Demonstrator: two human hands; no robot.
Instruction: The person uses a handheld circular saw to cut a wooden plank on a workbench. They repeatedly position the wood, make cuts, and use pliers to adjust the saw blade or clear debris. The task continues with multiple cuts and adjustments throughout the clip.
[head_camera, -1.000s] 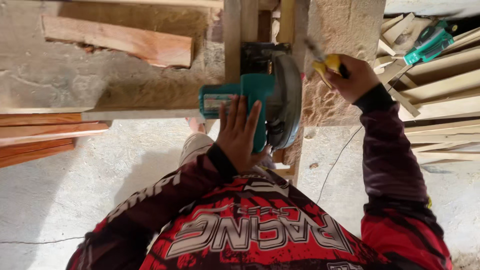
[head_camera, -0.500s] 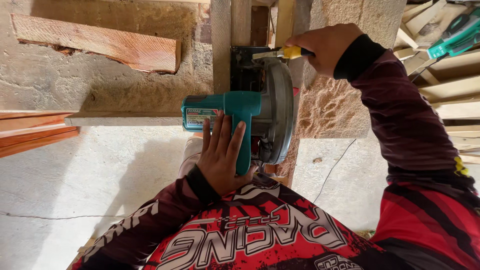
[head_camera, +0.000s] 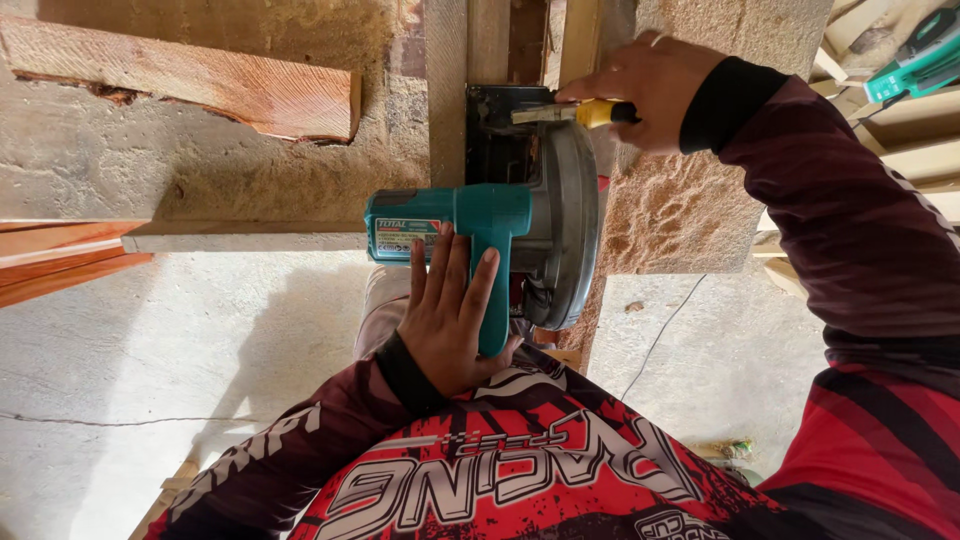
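A teal circular saw (head_camera: 480, 230) with a grey blade guard (head_camera: 565, 230) sits at the edge of a sawdust-covered workbench (head_camera: 200, 170). My left hand (head_camera: 450, 315) rests flat against the saw's teal handle, fingers spread. My right hand (head_camera: 640, 90) is above the saw, closed around a yellow-handled tool (head_camera: 570, 112) whose metal tip points left over the top of the blade guard. Narrow wooden strips (head_camera: 490, 40) run away from the saw's black base.
A reddish wooden plank (head_camera: 190, 85) lies on the bench at upper left. More boards (head_camera: 60, 255) jut out at the left edge. Stacked timber and a second teal tool (head_camera: 915, 65) sit at upper right. A thin cable (head_camera: 660, 335) trails over the concrete floor.
My right hand has brought the yellow-handled tool from the right down to the top of the saw's guard. The left hand has stayed on the handle. The view has moved closer.
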